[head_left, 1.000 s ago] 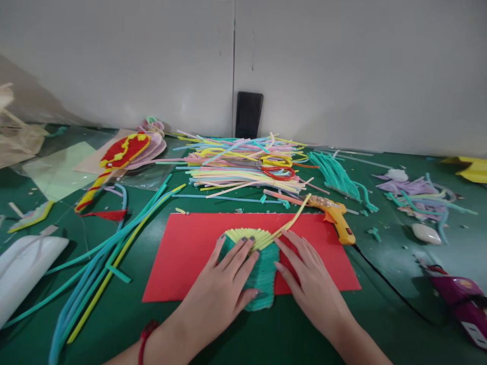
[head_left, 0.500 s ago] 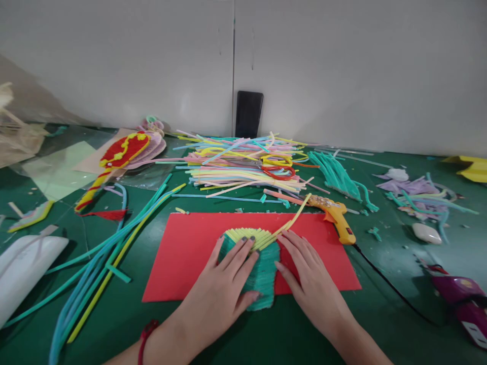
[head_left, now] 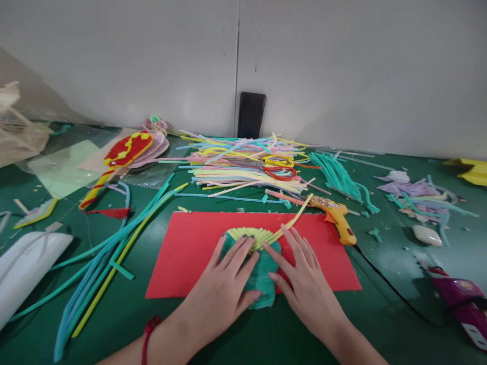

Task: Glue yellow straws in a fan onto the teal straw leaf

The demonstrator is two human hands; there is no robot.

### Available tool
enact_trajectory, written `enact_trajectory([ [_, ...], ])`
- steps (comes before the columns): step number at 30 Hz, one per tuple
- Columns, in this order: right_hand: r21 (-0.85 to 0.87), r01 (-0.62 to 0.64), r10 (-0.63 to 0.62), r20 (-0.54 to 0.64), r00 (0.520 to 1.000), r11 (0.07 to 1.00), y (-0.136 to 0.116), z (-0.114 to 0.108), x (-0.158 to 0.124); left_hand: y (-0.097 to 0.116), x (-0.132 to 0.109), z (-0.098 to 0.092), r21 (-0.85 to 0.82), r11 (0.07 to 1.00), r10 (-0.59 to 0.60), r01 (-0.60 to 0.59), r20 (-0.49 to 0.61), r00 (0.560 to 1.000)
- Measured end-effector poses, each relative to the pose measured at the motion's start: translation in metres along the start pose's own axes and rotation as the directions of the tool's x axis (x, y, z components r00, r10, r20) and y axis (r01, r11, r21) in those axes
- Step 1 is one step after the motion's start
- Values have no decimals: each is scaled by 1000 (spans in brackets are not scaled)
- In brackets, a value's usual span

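Teal panel (head_left: 265,274) | partly on red board (head_left: 180,258) | left hand (head_left: 224,284): spread flat on it | right hand (head_left: 309,290): fingers extended, tips at yellow stem (head_left: 302,209)

the green table (head_left: 376,314) bears a red board (head_left: 190,258), multicoloured stems (head_left: 243,177) and a purple device (head_left: 460,294).

The card (head_left: 177,258) is showing plain red. The mat (head_left: 266,291) is displaying ribbed teal, and the stems (head_left: 262,236) are forming slanting pale-yellow stripes. The paddle (head_left: 117,147) is wearing a yellow squiggle on red, while its handle (head_left: 94,190) is spiralling in red and yellow. The pile (head_left: 247,176) is mixing pink, yellow, blue and teal.
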State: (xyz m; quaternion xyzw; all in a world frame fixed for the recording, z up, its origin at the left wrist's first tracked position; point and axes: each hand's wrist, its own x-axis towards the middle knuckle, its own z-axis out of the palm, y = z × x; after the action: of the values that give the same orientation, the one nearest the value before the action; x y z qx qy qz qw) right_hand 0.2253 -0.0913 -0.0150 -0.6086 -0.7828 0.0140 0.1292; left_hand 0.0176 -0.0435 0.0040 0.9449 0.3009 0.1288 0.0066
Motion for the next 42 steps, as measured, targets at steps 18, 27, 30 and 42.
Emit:
enact_trajectory([
  [18,210,-115,141,-114,983,971,12,6,10,-49,10,-7,16,893,-442,450,-162,882],
  [27,442,-308,360,-36,932,842,19,-3,18,-40,21,-15,-220,854,-482,471,2,876],
  [30,383,-380,369,105,924,842,21,-12,37,-39,37,-28,-129,858,-474,497,172,864],
  [42,168,-530,503,177,846,831,14,-8,67,-50,92,-33,-188,869,-349,458,426,835],
])
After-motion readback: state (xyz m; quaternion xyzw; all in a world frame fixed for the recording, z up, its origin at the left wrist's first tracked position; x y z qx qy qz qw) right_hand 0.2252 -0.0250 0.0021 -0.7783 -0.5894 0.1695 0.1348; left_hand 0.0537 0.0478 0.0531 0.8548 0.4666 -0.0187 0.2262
